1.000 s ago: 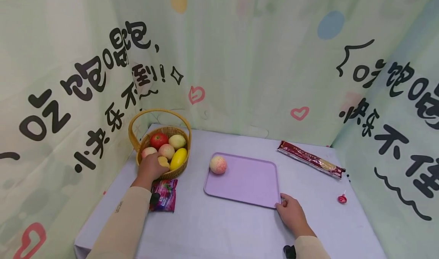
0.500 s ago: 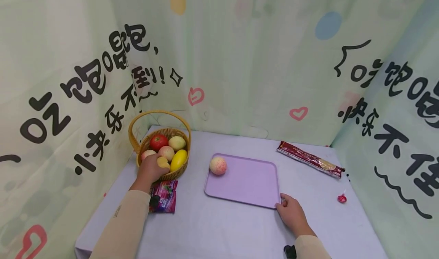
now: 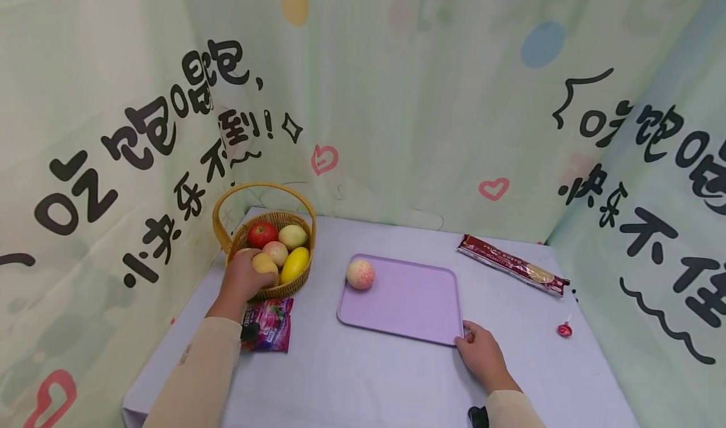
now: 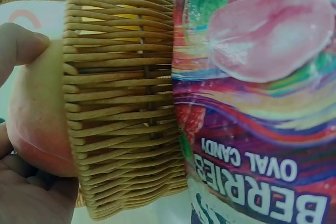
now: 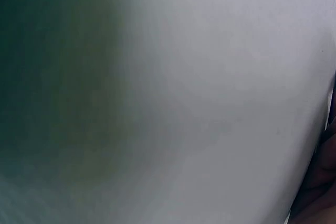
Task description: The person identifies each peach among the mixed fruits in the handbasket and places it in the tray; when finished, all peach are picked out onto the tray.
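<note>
Peach was in my left grip, thumb one side, fingers the other, at the near rim of the basket, toward the table's far-left corner. Main risk, I judged: rim snag. Left wrist view put the peach right by the wicker; couldn't tell if they touched. A low pull could have dragged the basket or knocked the peach loose. Rounded sides, so a weak hold could have slipped too.

Pinkish fruit and yellow fruit sat close by in the basket; a bump could have sent one over the rim. Candy bag lay on the near side, by my sleeve; a dropped forearm could have shoved it toward the near edge.

Right grip pinched the tray at its near-right corner. A speckled peach sat at the tray's far-left corner; a tug or tilt could have rolled it off. Long packet near the table's far-right corner, lollipop near the right edge: low risk.
</note>
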`<state>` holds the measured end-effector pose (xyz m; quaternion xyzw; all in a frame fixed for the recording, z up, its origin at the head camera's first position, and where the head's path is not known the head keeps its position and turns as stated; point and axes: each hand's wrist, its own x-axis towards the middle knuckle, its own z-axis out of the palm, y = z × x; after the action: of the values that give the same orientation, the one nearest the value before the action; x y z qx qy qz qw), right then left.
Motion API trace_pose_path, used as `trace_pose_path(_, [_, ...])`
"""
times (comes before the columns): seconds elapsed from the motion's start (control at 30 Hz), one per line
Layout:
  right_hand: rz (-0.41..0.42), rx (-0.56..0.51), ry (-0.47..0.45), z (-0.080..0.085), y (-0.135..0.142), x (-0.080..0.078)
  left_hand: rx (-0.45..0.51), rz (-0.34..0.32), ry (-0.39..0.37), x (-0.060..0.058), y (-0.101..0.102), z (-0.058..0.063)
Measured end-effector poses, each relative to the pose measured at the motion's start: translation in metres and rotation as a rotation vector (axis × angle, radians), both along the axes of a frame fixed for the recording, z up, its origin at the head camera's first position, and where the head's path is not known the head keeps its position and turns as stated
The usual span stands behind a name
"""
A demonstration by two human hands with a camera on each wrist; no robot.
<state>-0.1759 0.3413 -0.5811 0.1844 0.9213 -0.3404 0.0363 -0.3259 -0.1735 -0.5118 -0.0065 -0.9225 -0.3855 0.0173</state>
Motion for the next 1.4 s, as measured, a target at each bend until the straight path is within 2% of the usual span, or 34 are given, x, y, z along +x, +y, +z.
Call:
trace_pose_path(0.2, [0.003, 0.001, -0.005, 0.000, 0.001, 0.000, 0.025, -0.012, 0.023, 0.003, -0.002, 0.007])
trace_pose_path(0.5, [0.005, 0.001, -0.006, 0.002, -0.001, 0.002, 0.052, -0.005, 0.060, 0.006, 0.005, 0.019])
trace_pose_path(1.0, [-0.004, 0.009, -0.019, 0.003, -0.001, 0.002, 0.075, -0.015, 0.155, 0.010, 0.016, 0.028])
trace_pose_path(1.2, [-0.006, 0.005, -0.025, 0.004, -0.001, 0.002, 0.099, -0.025, 0.153, 0.015, 0.022, 0.033])
trace_pose_path(1.33, [-0.003, -0.006, -0.026, 0.004, 0.000, 0.000, 0.082, -0.031, 0.160, 0.019, 0.027, 0.035])
trace_pose_path(1.4, [0.000, -0.012, -0.024, 0.004, 0.000, 0.000, 0.095, -0.050, 0.164, 0.021, 0.030, 0.036])
